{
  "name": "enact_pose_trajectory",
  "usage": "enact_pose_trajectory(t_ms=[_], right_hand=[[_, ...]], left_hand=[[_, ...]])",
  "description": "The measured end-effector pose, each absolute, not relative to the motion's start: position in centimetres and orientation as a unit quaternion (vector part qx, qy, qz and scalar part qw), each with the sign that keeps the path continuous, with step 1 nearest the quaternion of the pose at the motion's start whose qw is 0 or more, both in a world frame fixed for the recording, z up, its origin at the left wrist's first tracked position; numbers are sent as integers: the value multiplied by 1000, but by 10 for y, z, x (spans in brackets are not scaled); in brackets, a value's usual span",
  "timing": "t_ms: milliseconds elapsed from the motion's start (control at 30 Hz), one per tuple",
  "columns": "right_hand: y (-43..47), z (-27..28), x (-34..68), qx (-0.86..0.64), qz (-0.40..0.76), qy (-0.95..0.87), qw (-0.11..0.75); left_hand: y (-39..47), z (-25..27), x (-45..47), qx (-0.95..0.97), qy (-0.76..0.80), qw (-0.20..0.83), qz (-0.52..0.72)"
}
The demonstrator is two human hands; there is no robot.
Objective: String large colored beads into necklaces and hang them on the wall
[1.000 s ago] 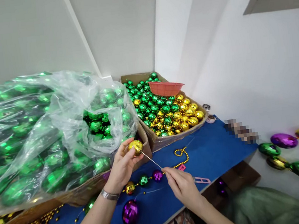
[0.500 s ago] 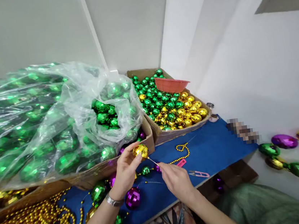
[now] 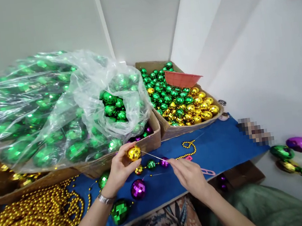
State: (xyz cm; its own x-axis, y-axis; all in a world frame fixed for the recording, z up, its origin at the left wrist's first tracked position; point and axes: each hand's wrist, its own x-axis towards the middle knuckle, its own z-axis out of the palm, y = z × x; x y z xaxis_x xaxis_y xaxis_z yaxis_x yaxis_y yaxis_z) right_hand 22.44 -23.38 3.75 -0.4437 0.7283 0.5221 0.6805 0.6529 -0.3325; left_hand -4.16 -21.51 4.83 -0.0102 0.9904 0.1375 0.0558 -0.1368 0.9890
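you are holding a faceted gold ball [image 3: 134, 153] in your left hand [image 3: 123, 166], thumb and fingers curving around it with only the ball's width between them. your right hand [image 3: 190, 177] is closing thumb and forefinger on a thin pale rod [image 3: 154, 153], which is running from those fingertips to the ball's right side. whether the tip is entering the ball, you cannot tell from here. the ball is sitting raised above the blue table [image 3: 217, 141], just in front of the cardboard box under the clear plastic bag [image 3: 85, 75].

as for what is done, a small gold ball [image 3: 138, 170], a small green ball [image 3: 151, 164] and a small purple ball [image 3: 164, 162] are lying in a row behind your hands, with little gold beads showing between them, so that stretch is looking already strung. nearer you, a larger purple ball [image 3: 138, 189] and a larger green ball [image 3: 120, 211] are resting on the table; how they are joined is unclear.

the ball in your grip is seeming not yet fully threaded. plenty is remaining loose: green and gold balls are filling the open box [image 3: 196, 124], and gold bead strands [image 3: 32, 223] are heaping at the left.
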Motion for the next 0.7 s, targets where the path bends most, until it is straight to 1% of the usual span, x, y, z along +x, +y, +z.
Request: enact_pose_trajectory(t_ms=[100,267,500,700], right_hand=[[-232,39,222,-411,22,-854,318],[-230,41,224,-398,-19,-868,296],[-226,52,232,-390,-94,-880,255],[-225,51,237,-384,-84,-884,253]], left_hand=[[-216,46,-42,578,472,424,513],[-219,43,-44,568,456,460,508],[-222,48,-55,674,472,379,423],[-222,45,-60,664,467,392,432]])
